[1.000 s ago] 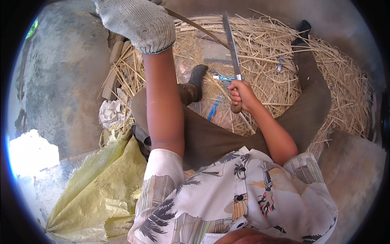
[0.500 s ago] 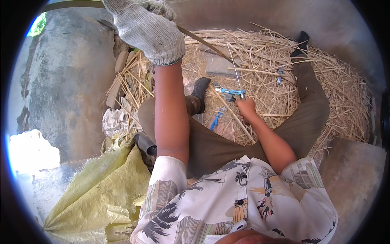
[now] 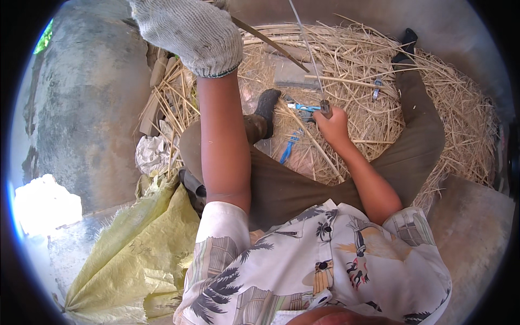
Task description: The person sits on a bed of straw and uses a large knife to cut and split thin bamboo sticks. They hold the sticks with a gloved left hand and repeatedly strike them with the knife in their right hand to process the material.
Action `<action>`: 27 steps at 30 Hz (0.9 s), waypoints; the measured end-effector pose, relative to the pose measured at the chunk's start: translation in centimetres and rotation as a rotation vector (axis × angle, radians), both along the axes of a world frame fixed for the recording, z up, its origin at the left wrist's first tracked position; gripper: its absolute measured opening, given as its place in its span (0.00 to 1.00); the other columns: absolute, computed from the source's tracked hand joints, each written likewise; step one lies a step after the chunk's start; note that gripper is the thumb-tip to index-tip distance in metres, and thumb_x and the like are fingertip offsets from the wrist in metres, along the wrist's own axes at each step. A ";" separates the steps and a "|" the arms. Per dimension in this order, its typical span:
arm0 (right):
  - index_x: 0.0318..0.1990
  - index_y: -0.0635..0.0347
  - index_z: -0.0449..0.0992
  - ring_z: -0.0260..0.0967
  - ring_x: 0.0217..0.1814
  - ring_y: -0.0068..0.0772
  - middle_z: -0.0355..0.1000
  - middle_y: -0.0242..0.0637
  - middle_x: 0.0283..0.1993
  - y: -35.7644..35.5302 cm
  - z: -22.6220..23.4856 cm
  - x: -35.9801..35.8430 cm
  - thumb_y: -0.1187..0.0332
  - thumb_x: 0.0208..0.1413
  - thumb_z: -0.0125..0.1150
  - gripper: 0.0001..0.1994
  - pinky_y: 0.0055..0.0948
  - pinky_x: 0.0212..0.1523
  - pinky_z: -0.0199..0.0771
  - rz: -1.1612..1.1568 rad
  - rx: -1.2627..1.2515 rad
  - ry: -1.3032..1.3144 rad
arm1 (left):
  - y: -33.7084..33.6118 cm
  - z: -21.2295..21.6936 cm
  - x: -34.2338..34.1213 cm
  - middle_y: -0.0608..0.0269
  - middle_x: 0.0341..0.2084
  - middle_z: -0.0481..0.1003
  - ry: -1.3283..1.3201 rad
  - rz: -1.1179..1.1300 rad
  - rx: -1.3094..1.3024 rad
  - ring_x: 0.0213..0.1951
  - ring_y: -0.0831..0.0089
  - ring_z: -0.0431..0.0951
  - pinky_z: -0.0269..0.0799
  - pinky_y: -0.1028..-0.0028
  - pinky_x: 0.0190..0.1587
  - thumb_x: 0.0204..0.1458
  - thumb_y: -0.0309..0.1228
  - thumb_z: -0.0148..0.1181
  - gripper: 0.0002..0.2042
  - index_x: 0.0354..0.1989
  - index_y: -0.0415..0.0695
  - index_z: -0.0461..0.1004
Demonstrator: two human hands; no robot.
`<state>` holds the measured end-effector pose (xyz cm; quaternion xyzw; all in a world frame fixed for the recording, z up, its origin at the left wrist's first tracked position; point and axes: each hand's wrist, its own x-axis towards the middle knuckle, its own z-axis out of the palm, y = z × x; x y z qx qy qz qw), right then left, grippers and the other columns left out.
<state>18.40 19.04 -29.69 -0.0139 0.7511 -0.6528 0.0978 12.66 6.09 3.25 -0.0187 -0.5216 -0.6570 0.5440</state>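
Note:
My left hand (image 3: 189, 38), in a grey-white knitted glove, is raised at the upper left. It is closed around a long, flat bamboo strip (image 3: 271, 45), whose free end slants down to the right over the straw; the glove's fingertips are partly cut off by the top edge. My bare right hand (image 3: 334, 128) grips a knife (image 3: 325, 109) by its dark handle, low between my legs. Its long thin blade points up and away, apart from the strip. Just beyond that hand lies a blue tool (image 3: 301, 107), partly hidden behind it.
Straw and loose strips (image 3: 449, 114) cover the floor around my outstretched legs. A blue object (image 3: 291, 147) lies between them, and a small blue-and-silver item (image 3: 377, 88) near my right shin. A yellow woven sack (image 3: 135, 249) spreads at left beside crumpled paper (image 3: 153, 155). Grey walls (image 3: 97, 108) curve around.
My left hand has moved slightly up and left with the strip. The knife has tilted, its blade now reaching higher to the top edge, while my right hand has risen a little.

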 end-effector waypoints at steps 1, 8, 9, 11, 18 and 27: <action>0.19 0.61 0.70 0.57 0.19 0.16 0.64 0.26 0.16 -0.1 0.5 -0.1 0.68 0.52 0.62 0.12 0.27 0.21 0.58 -0.016 -0.010 0.115 | -0.5 -0.2 0.0 0.77 0.09 0.49 -0.002 -0.030 0.017 0.11 0.83 0.49 0.44 0.77 0.14 0.63 0.56 0.54 0.29 0.14 0.55 0.53; 0.21 0.65 0.73 0.63 0.15 0.32 0.68 0.36 0.17 0.3 -6.1 0.7 0.67 0.49 0.61 0.11 0.35 0.19 0.61 0.010 0.261 -0.407 | 1.4 0.2 0.4 0.77 0.09 0.49 0.005 0.059 0.025 0.11 0.83 0.49 0.45 0.77 0.14 0.63 0.56 0.53 0.29 0.15 0.55 0.53; 0.20 0.64 0.72 0.62 0.14 0.33 0.67 0.36 0.16 0.4 -6.5 0.5 0.67 0.48 0.61 0.11 0.36 0.17 0.59 -0.037 0.243 -0.528 | 1.1 0.2 0.4 0.77 0.09 0.49 0.010 0.047 -0.001 0.11 0.83 0.49 0.45 0.77 0.14 0.64 0.56 0.53 0.29 0.15 0.55 0.53; 0.19 0.64 0.72 0.60 0.12 0.32 0.66 0.37 0.15 0.5 -6.9 -0.1 0.67 0.47 0.61 0.11 0.36 0.14 0.58 -0.036 0.104 -0.639 | 0.8 0.2 0.4 0.78 0.09 0.49 0.021 0.034 -0.016 0.11 0.83 0.49 0.45 0.77 0.13 0.63 0.56 0.53 0.29 0.15 0.55 0.53; 0.20 0.59 0.71 0.57 0.11 0.28 0.63 0.31 0.14 0.8 -7.7 -1.0 0.67 0.48 0.62 0.09 0.32 0.14 0.58 0.032 -0.032 -0.760 | -1.9 -0.2 0.1 0.73 0.09 0.53 -0.002 0.037 0.036 0.11 0.79 0.53 0.49 0.76 0.13 0.63 0.61 0.48 0.29 0.17 0.52 0.56; 0.23 0.64 0.76 0.70 0.18 0.41 0.71 0.42 0.18 0.5 -6.1 -0.5 0.62 0.49 0.62 0.13 0.42 0.24 0.71 -0.061 0.371 -0.293 | -7.2 -0.8 0.1 0.70 0.10 0.59 0.007 -0.170 -0.009 0.10 0.75 0.57 0.54 0.75 0.12 0.62 0.65 0.44 0.31 0.20 0.49 0.63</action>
